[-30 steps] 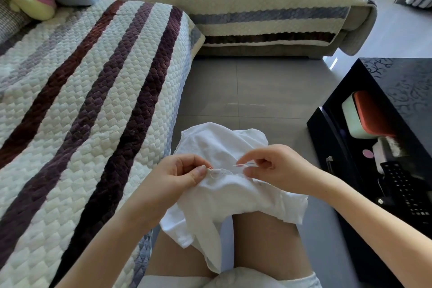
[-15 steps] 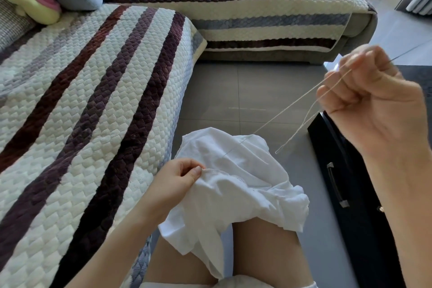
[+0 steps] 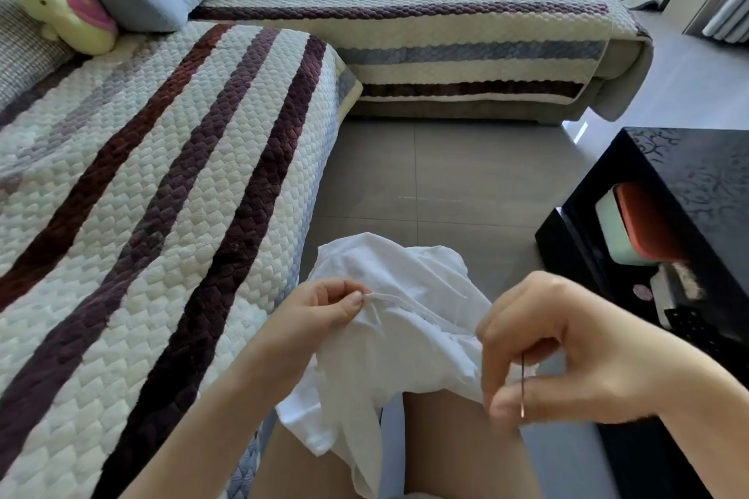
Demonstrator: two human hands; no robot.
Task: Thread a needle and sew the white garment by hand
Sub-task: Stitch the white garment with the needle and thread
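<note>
Right hand [image 3: 567, 352] with needle [image 3: 523, 385] overlaps white garment [image 3: 405, 332]; sofa [image 3: 142, 194] left, table [image 3: 705, 174] right

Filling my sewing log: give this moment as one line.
left hand: pinches white garment | right hand: pinches needle | white garment: draped over lap

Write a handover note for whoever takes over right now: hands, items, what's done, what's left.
Left hand: pinches a fold of the white fabric garment, which lies over the lap.
Right hand: pinches the thin metal needle, roughly upright, near the garment's right edge.
Thread: too fine to see in this view.
Done: seam progress cannot be read from here.
Left: probably bring the needle to the pinched fold and continue sewing.
</note>
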